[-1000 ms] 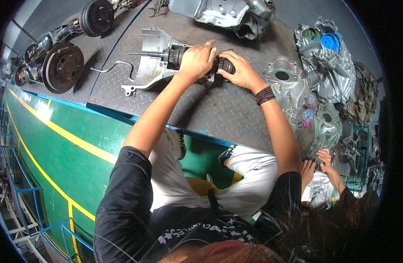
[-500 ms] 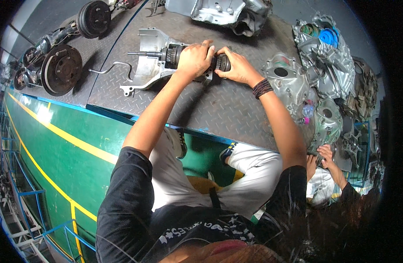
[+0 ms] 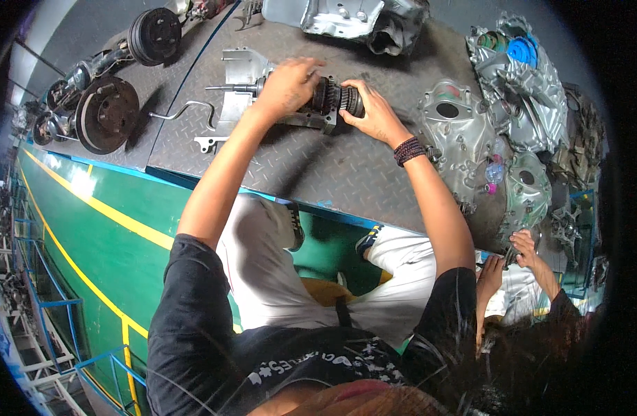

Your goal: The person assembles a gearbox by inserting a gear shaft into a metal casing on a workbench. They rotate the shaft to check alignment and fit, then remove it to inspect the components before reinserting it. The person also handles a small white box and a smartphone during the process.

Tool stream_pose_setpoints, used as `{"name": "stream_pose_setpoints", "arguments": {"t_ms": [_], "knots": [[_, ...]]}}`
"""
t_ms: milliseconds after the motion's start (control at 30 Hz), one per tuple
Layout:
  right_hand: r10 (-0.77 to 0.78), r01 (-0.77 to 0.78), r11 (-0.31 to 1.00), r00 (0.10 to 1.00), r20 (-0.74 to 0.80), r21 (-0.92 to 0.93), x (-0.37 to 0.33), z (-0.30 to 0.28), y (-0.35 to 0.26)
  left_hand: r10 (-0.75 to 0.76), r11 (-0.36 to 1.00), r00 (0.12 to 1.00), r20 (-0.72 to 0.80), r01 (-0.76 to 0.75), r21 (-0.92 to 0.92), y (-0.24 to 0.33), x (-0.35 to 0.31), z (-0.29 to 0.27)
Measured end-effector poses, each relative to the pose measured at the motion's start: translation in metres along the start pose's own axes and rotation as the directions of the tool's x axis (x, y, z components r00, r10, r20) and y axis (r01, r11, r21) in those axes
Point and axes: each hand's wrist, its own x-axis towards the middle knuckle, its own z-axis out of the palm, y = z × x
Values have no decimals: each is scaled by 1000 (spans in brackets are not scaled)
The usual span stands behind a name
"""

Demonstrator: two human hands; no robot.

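Observation:
A gear shaft [image 3: 325, 91] with several toothed gears lies in an opened silver gearbox housing [image 3: 239, 68], its thin end pointing left. My left hand [image 3: 289, 90] lies over the middle of the shaft, and its fingertips are slightly blurred past the far side. Whether those fingers grip cannot be made out. At the shaft's right end, my right hand [image 3: 377, 114] is closed on the end gear [image 3: 351, 101], thumb on the near side and fingers on the far side. A dark beaded bracelet [image 3: 408, 150] circles my right wrist.
A bent metal rod [image 3: 187, 109] lies left of the housing. Beyond stands a large silver casing [image 3: 343, 19]; more castings [image 3: 449, 135] crowd the right. Brake drums on an axle [image 3: 107, 114] lie far left. A co-worker's hands [image 3: 523, 249] handle a part at right.
My left hand has slid left along the shaft, uncovering gears near the middle. My right hand stays on the end gear. The whole view has shifted slightly.

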Motion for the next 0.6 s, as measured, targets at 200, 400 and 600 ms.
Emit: {"name": "stream_pose_setpoints", "arguments": {"t_ms": [200,400,600], "knots": [[-71,69,997,995,-63,-42,3,14,-1,-107,971,994,21,100,215,-48,-44,-18],[-39,42,999,992,-118,23,0,11,3,-110,987,994,6,109,116,-27,-49,-14],[-148,149,989,986,-77,12,0,6,10,-160,987,983,93,161,-7,-34,-42,-20]]}}
